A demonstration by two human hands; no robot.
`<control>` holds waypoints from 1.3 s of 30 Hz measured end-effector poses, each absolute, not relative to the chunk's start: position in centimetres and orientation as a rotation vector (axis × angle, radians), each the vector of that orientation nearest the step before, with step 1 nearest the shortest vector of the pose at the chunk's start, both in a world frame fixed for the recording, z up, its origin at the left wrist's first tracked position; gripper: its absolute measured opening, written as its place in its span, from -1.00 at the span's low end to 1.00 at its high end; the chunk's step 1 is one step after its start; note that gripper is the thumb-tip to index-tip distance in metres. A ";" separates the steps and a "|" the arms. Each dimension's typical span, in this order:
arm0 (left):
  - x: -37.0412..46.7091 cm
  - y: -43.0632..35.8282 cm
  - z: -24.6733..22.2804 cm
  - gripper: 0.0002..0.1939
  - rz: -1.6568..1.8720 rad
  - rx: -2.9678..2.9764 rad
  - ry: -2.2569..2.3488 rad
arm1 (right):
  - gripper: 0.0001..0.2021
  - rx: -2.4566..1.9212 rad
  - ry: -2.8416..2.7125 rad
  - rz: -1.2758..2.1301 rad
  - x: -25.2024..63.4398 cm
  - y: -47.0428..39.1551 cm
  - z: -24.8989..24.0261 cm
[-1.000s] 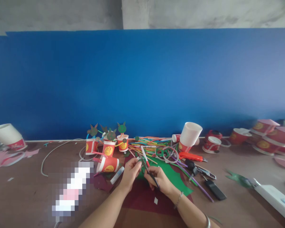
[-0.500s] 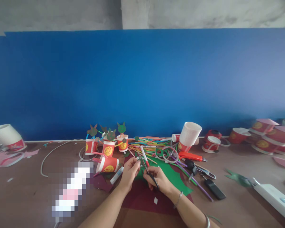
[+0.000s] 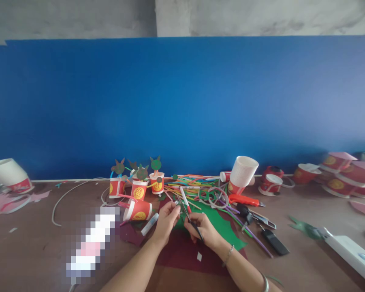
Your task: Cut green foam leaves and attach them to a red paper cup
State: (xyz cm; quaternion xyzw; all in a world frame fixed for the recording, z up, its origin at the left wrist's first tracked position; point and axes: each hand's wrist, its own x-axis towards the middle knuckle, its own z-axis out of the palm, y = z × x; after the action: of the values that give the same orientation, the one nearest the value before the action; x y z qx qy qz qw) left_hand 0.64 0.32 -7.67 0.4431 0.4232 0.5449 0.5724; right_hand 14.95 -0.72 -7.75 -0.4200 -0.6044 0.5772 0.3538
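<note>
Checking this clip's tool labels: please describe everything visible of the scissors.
The scissors have a black handle and slim, metallic-looking blades. The right hand grips the handle, its fingers hiding part of it. They slant, blades pointing away from the person and leftward, the tips close to a small piece at the fingertips of the left hand. A white marker with a red end appears right alongside the blades. How far the blades are open, and whether they touch the piece, I cannot tell.

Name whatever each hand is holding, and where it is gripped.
The right hand holds scissors by the dark handles; the left hand pinches a small piece between its fingertips, its gripped part unclear.
</note>
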 end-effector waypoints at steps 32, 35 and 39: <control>0.5 0.5 -7.7 -0.64 1.298 1.031 1.015 | -0.78 -1.120 -1.586 1.494 15.1 -0.7 -7.6; 0.6 0.5 -7.8 -0.64 1.303 1.036 1.012 | -0.78 -1.113 -1.583 1.499 15.1 -0.7 -7.7; 0.6 0.5 -7.8 -0.64 1.307 1.034 1.022 | -0.77 -1.121 -1.577 1.502 15.1 -0.7 -7.6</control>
State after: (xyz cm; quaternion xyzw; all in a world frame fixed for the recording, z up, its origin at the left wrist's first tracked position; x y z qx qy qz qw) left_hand 0.55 0.51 -7.84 0.4386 0.4333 0.5543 0.5591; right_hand 15.12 -0.72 -7.58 -0.4306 -0.6055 0.5770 0.3392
